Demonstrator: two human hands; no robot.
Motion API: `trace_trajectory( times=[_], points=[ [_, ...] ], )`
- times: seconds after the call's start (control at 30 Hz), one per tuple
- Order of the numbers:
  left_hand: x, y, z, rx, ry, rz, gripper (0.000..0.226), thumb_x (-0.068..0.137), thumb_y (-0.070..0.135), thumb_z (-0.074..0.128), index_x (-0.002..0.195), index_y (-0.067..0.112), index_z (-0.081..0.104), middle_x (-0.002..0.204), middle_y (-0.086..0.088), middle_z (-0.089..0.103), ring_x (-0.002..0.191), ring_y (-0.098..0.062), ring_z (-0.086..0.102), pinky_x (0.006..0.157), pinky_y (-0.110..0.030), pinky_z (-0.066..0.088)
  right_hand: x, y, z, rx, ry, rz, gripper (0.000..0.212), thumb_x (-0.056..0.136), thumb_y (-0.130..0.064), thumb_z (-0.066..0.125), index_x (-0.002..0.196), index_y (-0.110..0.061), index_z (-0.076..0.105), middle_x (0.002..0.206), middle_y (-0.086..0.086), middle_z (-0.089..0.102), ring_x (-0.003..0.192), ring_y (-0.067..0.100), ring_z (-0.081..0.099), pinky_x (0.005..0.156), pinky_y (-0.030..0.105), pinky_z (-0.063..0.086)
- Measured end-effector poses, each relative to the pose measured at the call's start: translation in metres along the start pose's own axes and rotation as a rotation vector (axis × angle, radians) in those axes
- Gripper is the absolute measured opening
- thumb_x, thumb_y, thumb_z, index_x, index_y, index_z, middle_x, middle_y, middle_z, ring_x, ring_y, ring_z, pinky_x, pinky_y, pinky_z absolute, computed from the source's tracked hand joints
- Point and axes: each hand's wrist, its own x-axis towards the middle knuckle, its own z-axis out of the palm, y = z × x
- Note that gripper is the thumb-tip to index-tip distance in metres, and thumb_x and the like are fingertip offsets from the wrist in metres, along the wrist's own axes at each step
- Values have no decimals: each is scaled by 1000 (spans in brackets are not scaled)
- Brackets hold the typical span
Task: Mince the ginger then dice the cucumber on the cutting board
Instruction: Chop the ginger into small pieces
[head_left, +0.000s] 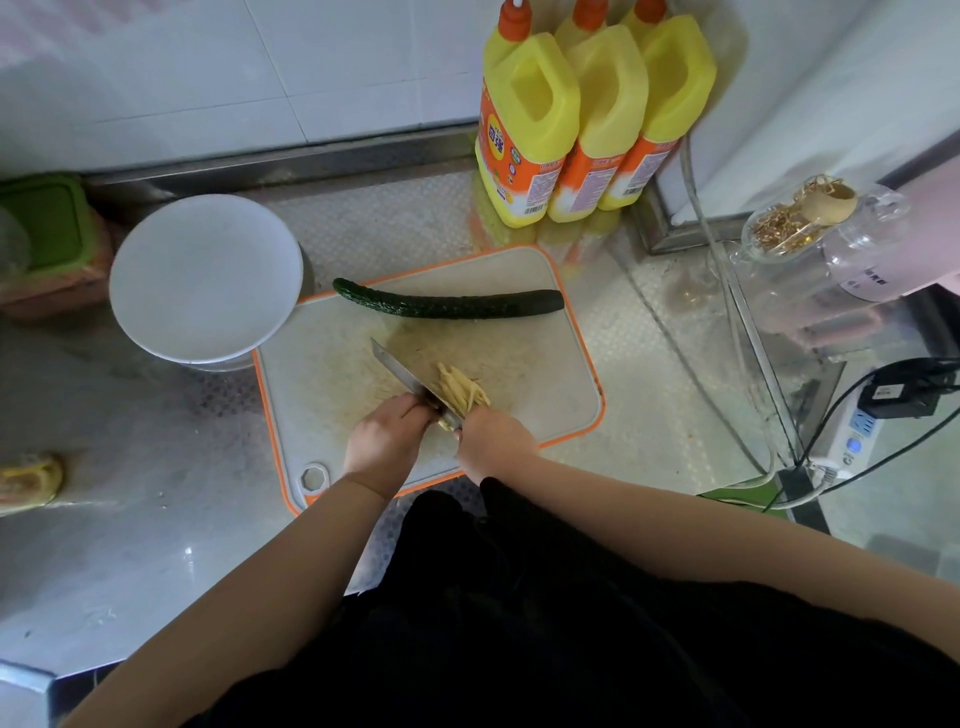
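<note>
A white cutting board (545, 374) with an orange rim lies on the steel counter. A whole dark green cucumber (447, 304) lies across its far edge. Pale yellow ginger strips (462, 391) sit in a small pile near the board's front. My right hand (493, 441) grips the handle of a knife (402, 373), whose blade slants up and left beside the ginger. My left hand (387, 441) lies just left of the blade with curled fingers at a bit of ginger, which is mostly hidden.
A white bowl (205, 278) stands at the board's far left corner. Three yellow bottles (582, 119) stand against the back wall. At the right are a clear jar (795, 228), cables and a power strip (852, 441). A green-lidded box (44, 223) sits far left.
</note>
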Motion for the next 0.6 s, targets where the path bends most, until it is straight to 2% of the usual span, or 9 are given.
trace_trajectory(
  times=[0.07,0.13,0.17,0.23,0.3,0.37,0.6],
  points=[
    [0,0,1,-3,-10,-2,14,78,4,70,87,13,75,87,-1,69,73,-23,65,50,-34,53,2,5,-4,34,-26,-24,22,100,-26,44,96,-11,59,95,11,63,93,30,61,71,33,42],
    [1,1,0,-8,-14,-2,12,83,10,63,86,14,74,87,-1,68,73,-22,64,50,-34,53,1,9,-12,86,-52,-43,30,101,-28,43,72,-22,49,77,6,52,83,27,54,67,31,36],
    [2,2,-1,-14,-16,-3,15,85,14,59,85,14,74,86,-1,68,73,-22,64,50,-34,53,1,11,-15,113,-57,-45,33,101,-28,43,69,-25,47,72,6,48,82,27,52,67,30,34],
    [3,3,-3,-25,-17,-1,21,87,19,54,83,13,73,85,-1,68,72,-21,64,50,-32,53,2,13,-15,123,-55,-38,28,101,-30,43,87,-14,62,80,12,56,90,30,57,68,30,35],
    [5,2,-4,-26,-18,-6,22,86,20,53,81,12,73,82,-1,68,71,-21,64,49,-31,53,1,12,-12,100,-27,-31,35,100,-31,43,106,-2,61,102,17,62,100,31,59,74,33,40],
    [6,1,-3,-13,-9,0,22,86,19,52,79,11,72,79,-1,67,68,-22,63,46,-32,51,1,12,-10,71,-3,-36,35,100,-31,44,111,-1,59,109,16,63,104,31,59,78,34,43],
    [5,-1,-1,-22,5,-13,23,88,20,53,79,12,73,77,-2,67,66,-23,64,45,-34,52,2,10,-9,1,-3,-46,34,100,-29,44,111,0,58,109,17,63,103,32,61,81,36,47]
  ],
)
